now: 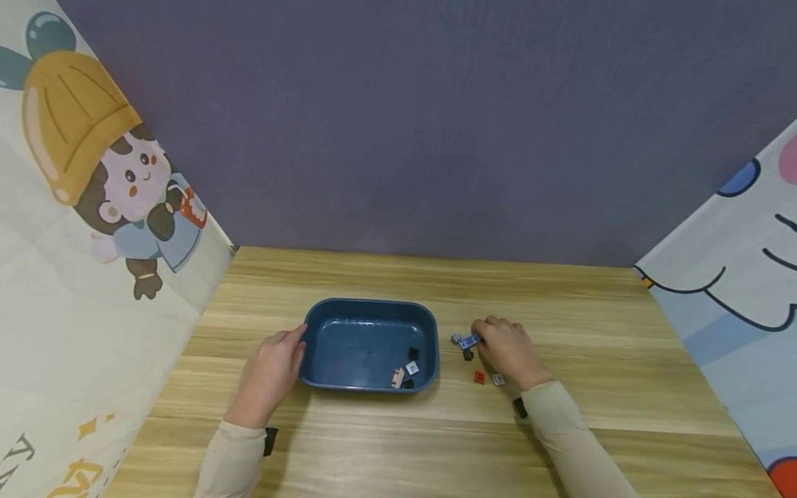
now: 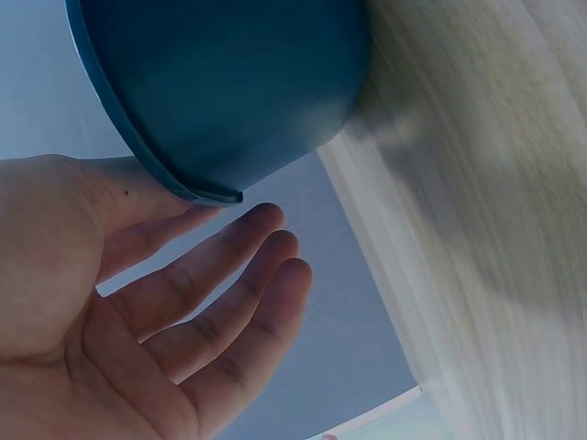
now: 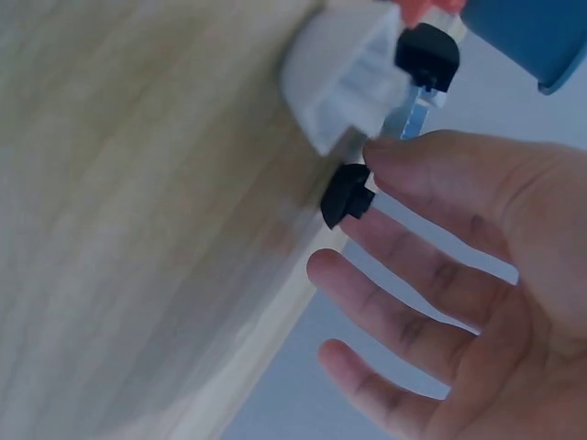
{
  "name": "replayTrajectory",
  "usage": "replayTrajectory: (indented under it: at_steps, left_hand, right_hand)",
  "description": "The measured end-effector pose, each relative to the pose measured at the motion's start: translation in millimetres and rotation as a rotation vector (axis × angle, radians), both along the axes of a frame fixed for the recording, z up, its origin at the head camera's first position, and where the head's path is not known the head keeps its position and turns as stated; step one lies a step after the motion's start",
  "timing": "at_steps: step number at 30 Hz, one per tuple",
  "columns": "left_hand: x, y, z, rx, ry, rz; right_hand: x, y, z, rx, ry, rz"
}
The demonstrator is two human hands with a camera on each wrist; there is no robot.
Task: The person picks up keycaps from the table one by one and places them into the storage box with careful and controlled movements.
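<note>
My left hand (image 1: 269, 373) pinches the left rim of a dark blue tray (image 1: 367, 301) between thumb and index finger; its other fingers spread loosely in the left wrist view. To the right of the tray, my right hand (image 1: 507, 349) pinches one end of a long blue keycap (image 1: 469, 342). The right index fingertip is hidden behind the thumb. Close by lie a black keycap (image 1: 468, 355), a greyish keycap (image 1: 456, 338), a red keycap (image 1: 479, 377) and a white keycap (image 1: 498, 379). Another black keycap (image 3: 347, 194) shows beside the right thumb in the right wrist view.
Inside the tray's right front corner sit a white keycap (image 1: 412, 368), a beige piece (image 1: 398, 377) and two black ones. The wooden table (image 1: 373, 443) meets a dark wall (image 1: 398, 138) at the back. Printed sheets stand at both sides.
</note>
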State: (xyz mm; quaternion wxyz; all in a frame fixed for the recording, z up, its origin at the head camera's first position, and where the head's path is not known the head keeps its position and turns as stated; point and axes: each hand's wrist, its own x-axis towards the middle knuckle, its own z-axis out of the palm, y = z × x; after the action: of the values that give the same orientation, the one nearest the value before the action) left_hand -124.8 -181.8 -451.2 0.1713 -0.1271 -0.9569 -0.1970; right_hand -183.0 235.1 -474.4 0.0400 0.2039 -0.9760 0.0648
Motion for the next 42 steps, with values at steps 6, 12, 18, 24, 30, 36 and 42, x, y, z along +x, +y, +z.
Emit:
replayTrajectory:
  at_steps: [6,12,18,24,30,36,42]
  left_hand:
    - [0.2,-0.1,-0.3,-0.004,0.005,-0.002]
    - [0.0,-0.3,-1.1,-0.003,0.005,-0.002]
    - [0.1,-0.7,-0.3,0.003,-0.021,0.003]
    - [-0.7,-0.7,-0.5,0.005,-0.02,0.003]
    - [-0.9,-0.2,-0.4,0.001,-0.031,0.008]
    - [-0.7,0.2,-0.8,-0.003,-0.045,0.014]
    - [-1.0,-0.7,-1.5,-0.007,-0.043,0.022]
  right_hand:
    - [4.5,0.9,6.9,-0.01,0.017,-0.008]
    - [13.5,0.0,19.3,-0.048,0.054,-0.003]
    - [23.9,-9.0,43.0,-0.078,0.145,0.065]
    - [33.9,-29.6,73.7,-0.065,0.157,0.104]
    - [37.0,-47.8,79.3,-0.063,0.173,0.146]
    - [37.3,-59.1,75.2,-0.079,0.205,0.201]
    - [38.2,-67.3,73.2,-0.088,0.246,0.245]
